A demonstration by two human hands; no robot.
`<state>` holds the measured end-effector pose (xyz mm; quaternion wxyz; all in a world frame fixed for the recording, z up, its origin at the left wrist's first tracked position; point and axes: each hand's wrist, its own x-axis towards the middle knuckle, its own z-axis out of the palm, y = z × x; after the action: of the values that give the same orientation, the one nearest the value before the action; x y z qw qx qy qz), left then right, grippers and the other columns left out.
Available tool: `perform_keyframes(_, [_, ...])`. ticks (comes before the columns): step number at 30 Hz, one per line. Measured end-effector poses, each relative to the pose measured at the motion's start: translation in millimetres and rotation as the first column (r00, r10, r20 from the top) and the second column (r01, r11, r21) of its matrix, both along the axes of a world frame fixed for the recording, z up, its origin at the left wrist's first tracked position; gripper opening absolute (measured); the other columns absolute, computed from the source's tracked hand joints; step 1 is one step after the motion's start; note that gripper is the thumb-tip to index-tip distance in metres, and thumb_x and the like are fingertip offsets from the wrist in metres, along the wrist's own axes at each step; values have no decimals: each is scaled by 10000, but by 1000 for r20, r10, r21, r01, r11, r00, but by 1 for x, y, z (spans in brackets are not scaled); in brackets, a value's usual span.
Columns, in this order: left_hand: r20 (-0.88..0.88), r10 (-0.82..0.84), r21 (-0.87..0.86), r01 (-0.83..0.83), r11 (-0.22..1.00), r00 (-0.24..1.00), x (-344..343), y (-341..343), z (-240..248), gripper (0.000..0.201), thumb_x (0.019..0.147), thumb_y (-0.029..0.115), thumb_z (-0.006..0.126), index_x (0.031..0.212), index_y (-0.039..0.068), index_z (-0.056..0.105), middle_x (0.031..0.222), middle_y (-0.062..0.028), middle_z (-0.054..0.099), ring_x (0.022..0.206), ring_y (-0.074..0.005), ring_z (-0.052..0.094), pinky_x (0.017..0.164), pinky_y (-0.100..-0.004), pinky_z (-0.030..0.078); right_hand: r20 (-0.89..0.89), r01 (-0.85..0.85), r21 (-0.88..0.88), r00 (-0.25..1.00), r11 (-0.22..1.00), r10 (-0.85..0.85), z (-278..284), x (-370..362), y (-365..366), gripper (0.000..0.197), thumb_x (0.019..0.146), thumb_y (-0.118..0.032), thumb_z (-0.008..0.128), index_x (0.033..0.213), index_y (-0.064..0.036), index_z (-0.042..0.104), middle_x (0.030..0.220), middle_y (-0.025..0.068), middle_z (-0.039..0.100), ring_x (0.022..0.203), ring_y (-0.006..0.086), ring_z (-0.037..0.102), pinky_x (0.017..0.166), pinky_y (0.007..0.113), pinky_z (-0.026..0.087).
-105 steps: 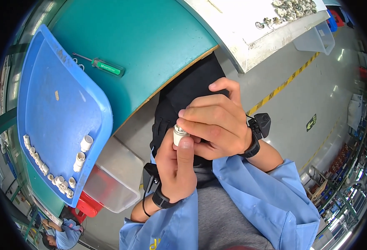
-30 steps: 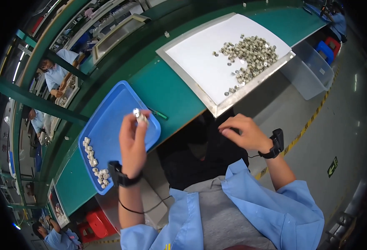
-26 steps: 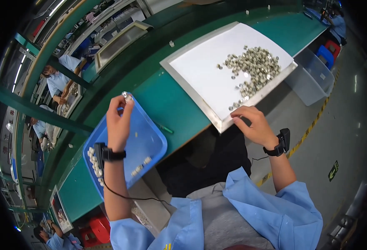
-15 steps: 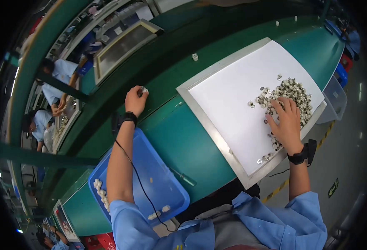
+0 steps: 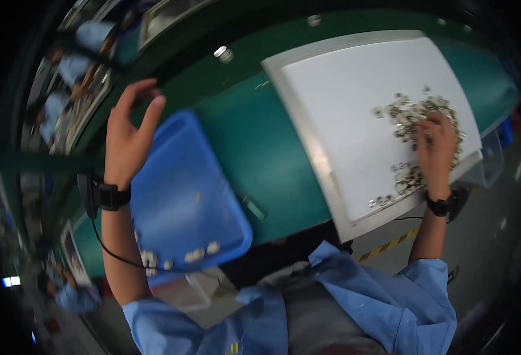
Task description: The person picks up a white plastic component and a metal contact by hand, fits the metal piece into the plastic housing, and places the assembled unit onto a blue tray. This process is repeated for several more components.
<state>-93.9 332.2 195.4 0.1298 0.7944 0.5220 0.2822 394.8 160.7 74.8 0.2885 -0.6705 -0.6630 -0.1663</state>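
I am looking down, through some motion blur, on a green workbench [image 5: 266,148] with a blue tray [image 5: 180,192] on my left and a metal-framed board [image 5: 318,163] covered by a white sheet [image 5: 331,89] on my right. My right hand [image 5: 439,145] is at a loose heap of small metal-and-white parts [image 5: 408,111] near the right side of the sheet; its fingers curl down among the parts, and I cannot tell whether they pinch one. My left hand [image 5: 127,139] is raised at the far left edge of the tray, thumb well apart from the curved fingers, with nothing visible between them. Several white cylindrical pieces [image 5: 195,255] lie along the tray's near edge, partly behind my left forearm; the blur hides their detail. Beside the tray, to its right, rests a green-handled screwdriver [image 5: 254,207], touched by neither hand. Beyond the tray, a shiny piece [image 5: 221,51] sits on the dark green ledge. As for progress, I judge that only a small group is laid in the tray, while the far bigger heap on the sheet is left to handle. Co-workers in blue sit at the far left.
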Motion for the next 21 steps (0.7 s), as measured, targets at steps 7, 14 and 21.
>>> perform_keyframes(7, [-116,226,-83,-236,968,967,-168,-144,-19,215,936,158,648,1087,8,679,996,-143,701,931,-291,660,835,-368,501,-413,-2,-72,910,997,-28,-6,-15,-23,127,1014,-111,578,1065,-1,618,946,79,625,812,147,564,722,285,464])
perform_keyframes(14, [-307,476,233,-420,877,824,-286,-170,-111,201,870,160,674,1038,53,698,959,-121,689,910,-342,645,814,-441,513,-242,118,-290,951,950,-192,-22,-57,-16,190,1054,-189,515,1092,-28,608,926,45,635,691,109,540,656,273,458])
perform_keyframes(21, [-471,331,213,-258,942,818,-297,-111,-139,334,816,73,643,1146,70,696,1042,-172,671,967,-384,631,854,-464,524,-634,-4,-110,770,994,-66,-14,-80,-39,209,1062,-232,507,1119,-42,573,834,-2,573,648,75,483,580,241,421])
